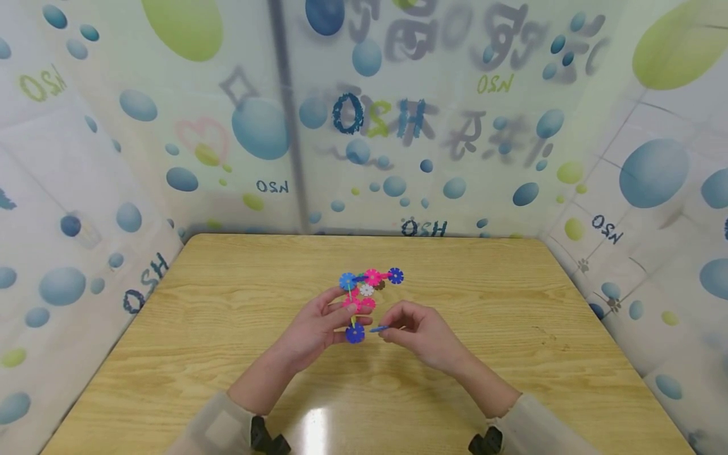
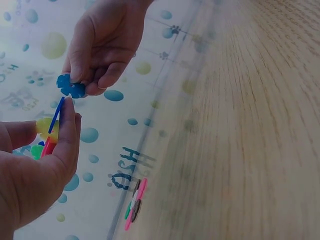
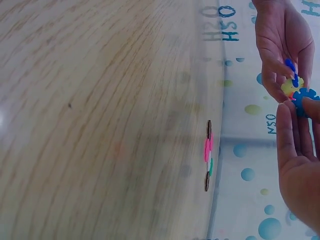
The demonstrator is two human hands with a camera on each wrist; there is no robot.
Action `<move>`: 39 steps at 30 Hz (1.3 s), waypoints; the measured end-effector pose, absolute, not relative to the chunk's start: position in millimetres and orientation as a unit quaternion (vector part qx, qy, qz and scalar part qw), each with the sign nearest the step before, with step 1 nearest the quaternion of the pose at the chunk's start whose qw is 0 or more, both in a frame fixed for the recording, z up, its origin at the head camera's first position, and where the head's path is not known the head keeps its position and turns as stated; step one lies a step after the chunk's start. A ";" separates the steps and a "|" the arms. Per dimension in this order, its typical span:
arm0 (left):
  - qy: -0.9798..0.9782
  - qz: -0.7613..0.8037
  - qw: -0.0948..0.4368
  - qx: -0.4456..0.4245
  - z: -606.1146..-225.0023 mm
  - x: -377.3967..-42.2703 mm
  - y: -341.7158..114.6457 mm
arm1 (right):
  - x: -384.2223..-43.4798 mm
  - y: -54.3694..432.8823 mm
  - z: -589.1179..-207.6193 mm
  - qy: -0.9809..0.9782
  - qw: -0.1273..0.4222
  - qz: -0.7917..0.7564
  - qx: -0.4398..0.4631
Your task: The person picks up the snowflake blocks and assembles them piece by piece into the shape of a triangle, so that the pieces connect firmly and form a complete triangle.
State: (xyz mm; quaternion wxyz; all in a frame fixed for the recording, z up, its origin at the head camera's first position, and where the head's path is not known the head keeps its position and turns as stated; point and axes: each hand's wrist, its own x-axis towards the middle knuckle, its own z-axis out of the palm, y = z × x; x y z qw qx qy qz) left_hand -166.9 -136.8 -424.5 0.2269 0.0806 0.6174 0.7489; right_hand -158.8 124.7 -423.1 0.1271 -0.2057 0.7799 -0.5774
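My left hand (image 1: pixel 313 325) holds a cluster of joined plastic snowflake discs, its thumb against a pink disc (image 1: pixel 352 306). At the cluster's near end is a dark blue disc (image 1: pixel 355 333), fixed to a yellow disc (image 2: pixel 47 128). Just to the right, my right hand (image 1: pixel 426 335) pinches a loose blue snowflake disc (image 2: pixel 71 86) between thumb and fingertips. In the left wrist view this disc is right by the edge of the dark blue one. Farther back, a light blue disc (image 1: pixel 348 281) and another dark blue disc (image 1: pixel 395 275) show beyond the left fingers.
A second group of pink, brown, white and green discs (image 3: pixel 208 155) is on the wooden table (image 1: pixel 489 284) near its far edge, overlapped by the held cluster in the head view. Printed curtains (image 1: pixel 432 183) enclose the table at the back and both sides.
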 end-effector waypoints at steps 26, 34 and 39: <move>0.604 0.772 0.190 0.062 -425.5 -164.8 -134.1 | -151.9 121.5 -426.0 0.746 0.164 -0.625 -0.163; 0.578 0.805 0.131 0.005 -425.2 -160.2 -122.8 | -141.1 109.3 -429.3 0.794 0.100 -0.579 -0.154; 0.578 0.809 0.107 -0.011 -424.6 -158.2 -115.2 | -137.7 102.4 -431.1 0.826 0.057 -0.538 -0.158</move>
